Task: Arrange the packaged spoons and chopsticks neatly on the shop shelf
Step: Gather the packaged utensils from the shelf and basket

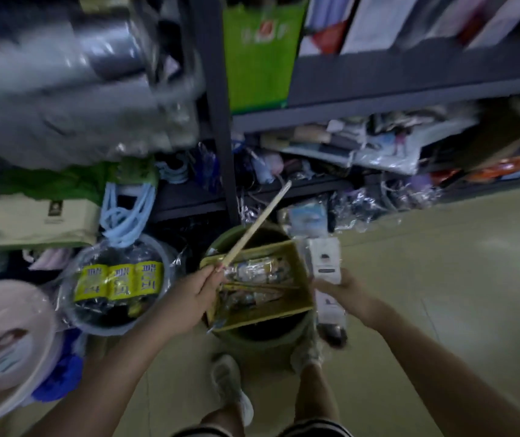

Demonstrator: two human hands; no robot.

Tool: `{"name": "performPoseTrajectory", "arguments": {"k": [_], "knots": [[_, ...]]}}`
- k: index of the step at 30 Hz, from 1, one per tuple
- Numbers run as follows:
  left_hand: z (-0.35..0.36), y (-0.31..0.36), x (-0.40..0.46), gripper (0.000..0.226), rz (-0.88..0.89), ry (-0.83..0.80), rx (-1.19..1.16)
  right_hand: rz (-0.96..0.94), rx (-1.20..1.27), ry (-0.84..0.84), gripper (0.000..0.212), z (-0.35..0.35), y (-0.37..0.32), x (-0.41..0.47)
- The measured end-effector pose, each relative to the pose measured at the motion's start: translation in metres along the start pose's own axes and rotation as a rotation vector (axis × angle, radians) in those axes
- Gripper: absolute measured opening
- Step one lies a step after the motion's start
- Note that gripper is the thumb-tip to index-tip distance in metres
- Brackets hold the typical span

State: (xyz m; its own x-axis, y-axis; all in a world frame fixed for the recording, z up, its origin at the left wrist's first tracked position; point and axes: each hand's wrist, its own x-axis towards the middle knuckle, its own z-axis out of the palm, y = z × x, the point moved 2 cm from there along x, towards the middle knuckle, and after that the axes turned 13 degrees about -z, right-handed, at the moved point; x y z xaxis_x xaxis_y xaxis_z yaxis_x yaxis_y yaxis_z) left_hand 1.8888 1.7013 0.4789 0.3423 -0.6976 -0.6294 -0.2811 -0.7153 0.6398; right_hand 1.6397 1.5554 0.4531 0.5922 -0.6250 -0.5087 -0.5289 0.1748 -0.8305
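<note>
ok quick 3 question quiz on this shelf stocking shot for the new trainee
1. True or false: the left hand pinches a long packaged chopstick that points up toward the shelf.
2. What does the right hand hold?
A. a white packaged item
B. a green bag
C. nothing
3. Fill in: the yellow tray of packaged utensils rests on top of a green ____.

Key: 1 true; 2 A; 3 bucket
</note>
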Motion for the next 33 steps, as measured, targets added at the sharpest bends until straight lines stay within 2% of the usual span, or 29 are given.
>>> {"name": "performPoseTrajectory", "arguments": {"k": [4,7,10,13,15,18,21,24,26,29,30,33], "knots": [[0.014,0.082,-0.033,0.028,0.146,-0.112,-0.092,-0.073,0.517,0.190,0.013,-0.025,-0.056,-0.064],[0.041,0.147,-0.050,0.019,0.204,-0.212,-0.176,-0.189,0.720,0.256,0.025,-0.050,-0.095,-0.090],[0.071,0.210,-0.063,0.023,0.304,-0.154,-0.126,-0.321,0.806,0.288,0.035,-0.082,-0.124,-0.104],[0.101,0.262,-0.077,0.023,0.361,-0.215,-0.185,-0.432,0.793,0.383,0.027,-0.121,-0.139,-0.111],[0.121,0.291,-0.081,0.043,0.399,-0.269,-0.225,-0.471,0.724,0.459,0.023,-0.149,-0.139,-0.115],[0.146,0.329,-0.085,0.047,0.390,-0.256,-0.172,-0.513,0.715,0.411,0.031,-0.191,-0.135,-0.123],[0.169,0.357,-0.085,0.043,0.386,-0.170,-0.142,-0.533,0.716,0.266,0.032,-0.227,-0.132,-0.130],[0.185,0.379,-0.083,0.047,0.414,-0.006,-0.051,-0.513,0.538,0.196,0.024,-0.258,-0.134,-0.134],[0.184,0.396,-0.080,0.051,0.455,0.170,0.083,-0.520,0.328,0.311,0.016,-0.281,-0.145,-0.135],[0.171,0.422,-0.074,0.044,0.486,0.399,0.302,-0.599,0.042,0.647,0.050,-0.320,-0.173,-0.135],[0.166,0.431,-0.072,0.044,0.510,0.459,0.345,-0.666,0.013,0.662,0.045,-0.327,-0.184,-0.136],[0.155,0.463,-0.063,0.051,0.594,0.599,0.394,-0.842,-0.054,0.521,0.015,-0.335,-0.216,-0.129]]}}
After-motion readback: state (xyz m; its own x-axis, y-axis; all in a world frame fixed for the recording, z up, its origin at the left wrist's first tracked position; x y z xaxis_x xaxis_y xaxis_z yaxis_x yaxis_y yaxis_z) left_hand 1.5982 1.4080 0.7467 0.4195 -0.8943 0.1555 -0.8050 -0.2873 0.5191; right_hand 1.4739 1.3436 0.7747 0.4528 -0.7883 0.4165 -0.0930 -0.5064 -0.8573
